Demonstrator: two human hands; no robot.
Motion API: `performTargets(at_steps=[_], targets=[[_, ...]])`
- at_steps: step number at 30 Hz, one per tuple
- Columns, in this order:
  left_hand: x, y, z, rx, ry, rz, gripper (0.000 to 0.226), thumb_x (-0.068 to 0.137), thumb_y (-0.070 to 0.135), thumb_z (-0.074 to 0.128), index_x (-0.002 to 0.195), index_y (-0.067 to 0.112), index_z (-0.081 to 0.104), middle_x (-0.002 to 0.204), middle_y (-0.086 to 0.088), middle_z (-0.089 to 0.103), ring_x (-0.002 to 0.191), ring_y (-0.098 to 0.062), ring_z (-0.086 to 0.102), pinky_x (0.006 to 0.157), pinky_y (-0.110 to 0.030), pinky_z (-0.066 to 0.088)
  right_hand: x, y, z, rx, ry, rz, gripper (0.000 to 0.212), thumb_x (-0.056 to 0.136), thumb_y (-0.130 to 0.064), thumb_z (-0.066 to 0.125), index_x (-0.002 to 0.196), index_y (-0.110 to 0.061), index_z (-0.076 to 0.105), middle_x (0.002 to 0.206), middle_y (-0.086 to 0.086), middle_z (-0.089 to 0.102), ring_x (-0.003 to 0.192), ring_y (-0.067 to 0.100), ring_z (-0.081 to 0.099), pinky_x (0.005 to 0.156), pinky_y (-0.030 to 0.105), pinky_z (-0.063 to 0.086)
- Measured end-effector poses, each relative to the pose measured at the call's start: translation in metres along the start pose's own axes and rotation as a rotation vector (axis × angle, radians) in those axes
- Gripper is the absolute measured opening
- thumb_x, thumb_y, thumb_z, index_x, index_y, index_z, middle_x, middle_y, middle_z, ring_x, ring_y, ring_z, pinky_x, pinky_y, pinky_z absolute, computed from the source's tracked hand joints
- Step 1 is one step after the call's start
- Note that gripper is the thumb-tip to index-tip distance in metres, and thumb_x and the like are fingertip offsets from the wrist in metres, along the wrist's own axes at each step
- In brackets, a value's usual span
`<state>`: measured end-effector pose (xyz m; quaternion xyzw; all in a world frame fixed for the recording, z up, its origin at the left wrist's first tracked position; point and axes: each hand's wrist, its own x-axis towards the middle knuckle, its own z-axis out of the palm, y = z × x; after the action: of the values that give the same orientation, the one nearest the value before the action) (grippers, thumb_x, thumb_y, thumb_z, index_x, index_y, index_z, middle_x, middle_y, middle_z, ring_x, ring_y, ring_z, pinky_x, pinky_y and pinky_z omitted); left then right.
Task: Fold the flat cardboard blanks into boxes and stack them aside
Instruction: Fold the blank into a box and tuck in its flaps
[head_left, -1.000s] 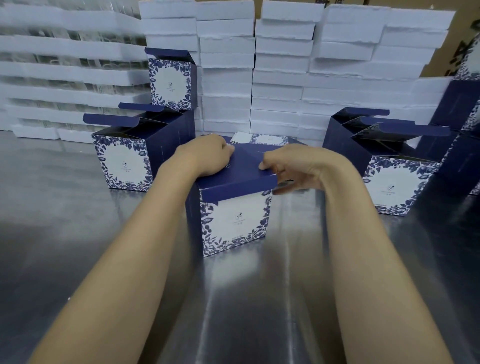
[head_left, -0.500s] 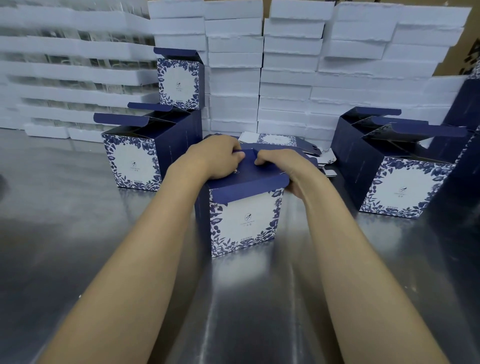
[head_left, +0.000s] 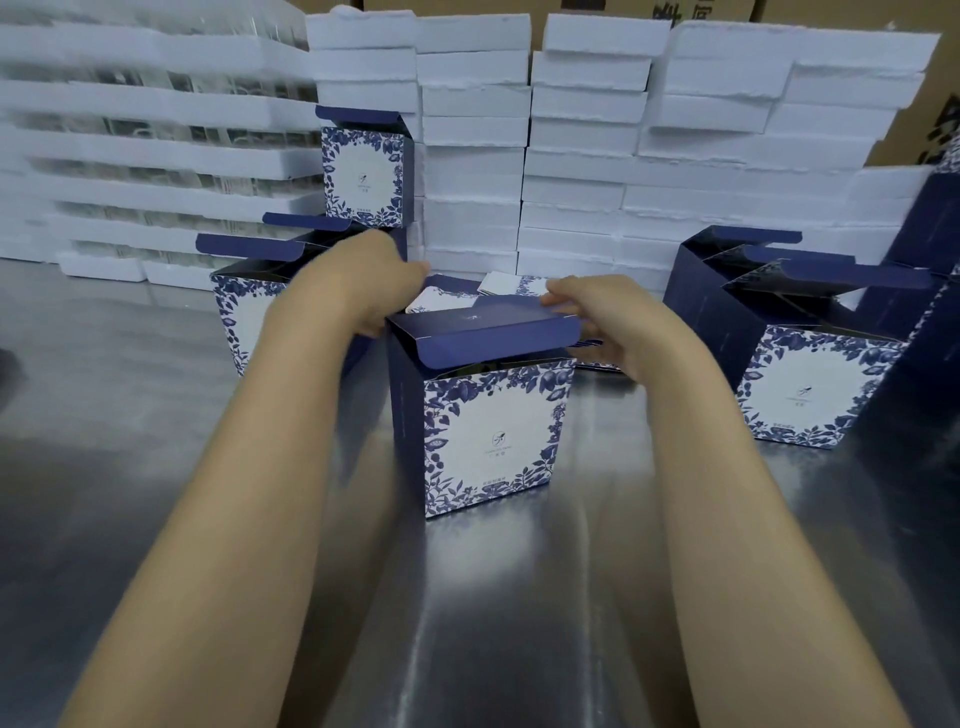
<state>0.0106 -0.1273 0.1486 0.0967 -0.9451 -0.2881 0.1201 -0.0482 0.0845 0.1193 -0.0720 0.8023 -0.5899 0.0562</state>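
**Lid half raised on the middle box**

Fingers (head_left: 563, 293) of the right hand (head_left: 608, 322) pinch the right end of the dark blue lid (head_left: 483, 330), some on top of it and some under it. The fingers (head_left: 400, 275) of the left hand (head_left: 363, 283) are curled around the back left corner of the box (head_left: 488, 431). Their tips are hidden behind the lid, so I cannot tell how tightly they hold.

The lid is not closed. It stands a little above the opening, and its tuck flap hangs down over the front wall. The box stands upright on the metal table (head_left: 467, 597), between both forearms, with its white and blue flower face toward the camera.

Just behind it some flat blanks (head_left: 506, 285) lie on the table. To the left are two open boxes (head_left: 244, 322), and a third box (head_left: 363, 176) stands on top. To the right are more open boxes (head_left: 810, 389). Behind everything, white foam trays (head_left: 576, 156) are stacked in high piles.
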Motion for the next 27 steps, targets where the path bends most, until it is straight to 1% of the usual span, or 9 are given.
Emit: performTargets(at_steps=[3, 6, 8, 11, 14, 16, 20, 24, 27], targets=[[-0.012, 0.002, -0.011, -0.056, -0.298, -0.175, 0.051, 0.093, 0.050, 0.055, 0.102, 0.000, 0.062, 0.087, -0.015, 0.074, 0.073, -0.028, 0.074, 0.077, -0.037, 0.060, -0.005, -0.002, 0.001, 0.008, -0.091, 0.008, 0.018, 0.089, -0.037, 0.064, 0.084, -0.019, 0.066, 0.073, -0.003, 0.062, 0.047, 0.008, 0.058, 0.047, 0.016, 0.047], [-0.012, 0.001, -0.007, -0.146, -0.370, -0.117, 0.027, 0.088, 0.037, 0.068, 0.089, 0.013, 0.058, 0.092, -0.011, 0.069, 0.068, -0.025, 0.074, 0.060, -0.026, 0.060, -0.006, -0.003, 0.001, -0.082, -0.103, -0.035, 0.013, 0.088, -0.029, 0.068, 0.086, -0.017, 0.064, 0.066, -0.004, 0.061, 0.047, 0.007, 0.058, 0.045, 0.016, 0.047], [-0.008, 0.000, 0.003, -0.137, -0.291, -0.066, 0.022, 0.089, 0.029, 0.068, 0.103, 0.016, 0.058, 0.102, -0.006, 0.066, 0.076, -0.026, 0.074, 0.075, -0.032, 0.059, -0.005, -0.001, 0.000, -0.135, -0.055, -0.053, 0.010, 0.087, -0.021, 0.070, 0.084, -0.016, 0.062, 0.058, -0.007, 0.060, 0.044, 0.006, 0.058, 0.044, 0.017, 0.048], [-0.001, -0.001, 0.017, -0.108, -0.191, 0.033, 0.046, 0.094, 0.026, 0.062, 0.137, 0.016, 0.050, 0.136, -0.011, 0.053, 0.102, -0.031, 0.066, 0.092, -0.042, 0.053, -0.004, 0.005, 0.000, -0.069, 0.026, -0.058, 0.012, 0.087, -0.019, 0.071, 0.096, -0.014, 0.063, 0.071, -0.001, 0.064, 0.045, 0.007, 0.061, 0.048, 0.021, 0.053], [-0.002, 0.001, 0.017, 0.004, -0.231, 0.179, 0.046, 0.090, 0.047, 0.061, 0.133, 0.031, 0.056, 0.143, 0.003, 0.048, 0.120, -0.018, 0.053, 0.103, -0.035, 0.043, -0.001, 0.008, 0.001, -0.076, 0.038, -0.072, 0.022, 0.089, -0.020, 0.069, 0.109, -0.012, 0.064, 0.084, 0.005, 0.066, 0.054, 0.012, 0.063, 0.052, 0.023, 0.055], [-0.003, 0.002, 0.018, 0.153, -0.366, 0.208, 0.064, 0.081, 0.064, 0.059, 0.140, 0.045, 0.042, 0.156, 0.009, 0.028, 0.141, -0.012, 0.030, 0.113, -0.031, 0.024, 0.000, 0.008, -0.001, -0.095, 0.043, -0.075, 0.022, 0.090, -0.019, 0.067, 0.111, -0.012, 0.065, 0.086, 0.005, 0.067, 0.058, 0.015, 0.065, 0.056, 0.024, 0.057], [0.000, 0.003, 0.030, 0.216, -0.389, 0.221, 0.070, 0.088, 0.056, 0.057, 0.148, 0.046, 0.022, 0.163, 0.004, -0.001, 0.149, -0.013, 0.003, 0.117, -0.035, 0.009, -0.005, 0.003, -0.004, -0.115, -0.097, -0.074, 0.016, 0.088, -0.025, 0.069, 0.103, -0.017, 0.069, 0.095, 0.005, 0.071, 0.069, 0.015, 0.069, 0.064, 0.027, 0.060], [0.007, 0.000, 0.037, 0.131, -0.298, 0.279, 0.062, 0.093, 0.041, 0.059, 0.148, 0.034, 0.032, 0.162, 0.000, 0.014, 0.148, -0.016, 0.013, 0.115, -0.031, 0.016, -0.011, 0.001, -0.006, -0.199, -0.294, -0.064, 0.045, 0.079, -0.027, 0.078, 0.122, -0.023, 0.064, 0.110, 0.009, 0.068, 0.097, 0.028, 0.069, 0.076, 0.034, 0.060], [0.010, 0.001, 0.044, 0.173, -0.132, 0.231, 0.058, 0.094, 0.038, 0.060, 0.147, 0.029, 0.038, 0.155, -0.001, 0.032, 0.138, -0.024, 0.035, 0.110, -0.036, 0.033, -0.007, 0.001, 0.004, -0.196, -0.227, -0.089, 0.048, 0.084, -0.009, 0.072, 0.130, -0.017, 0.059, 0.091, 0.010, 0.070, 0.077, 0.027, 0.070, 0.082, 0.037, 0.059]])
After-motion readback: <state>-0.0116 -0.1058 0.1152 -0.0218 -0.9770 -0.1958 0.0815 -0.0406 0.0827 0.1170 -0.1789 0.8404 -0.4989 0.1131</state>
